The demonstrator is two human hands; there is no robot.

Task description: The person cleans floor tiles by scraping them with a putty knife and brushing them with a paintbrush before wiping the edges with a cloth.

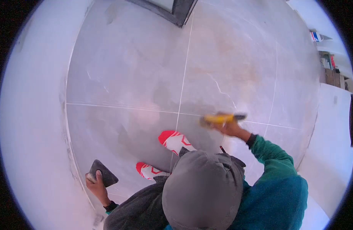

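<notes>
Yellow tool: lies on the grey tiled floor, right of centre, directly on the horizontal grout line where it runs right of the vertical joint. Long axis runs left-right, roughly along that grout line; a dark tip shows at its right end. Blurred, so exact type cannot be told.

Right hand: just near of the tool, fingers curled around its near edge and holding it down on the tile. Green sleeve leads back to the right. This is the hand on the joint; the tool extends left from the knuckles.

Left hand: far off at lower left, close to the white wall, fingers wrapped around the lower edge of a dark flat pad, held tilted above the floor, not touching it. Well apart from the yellow tool.

Between the hands: two red-and-white shoes, the person's grey cap nearest the camera.

Containers: none near the hands. Shelf clutter at far right, too small to read. Dark frame corner at top.
</notes>
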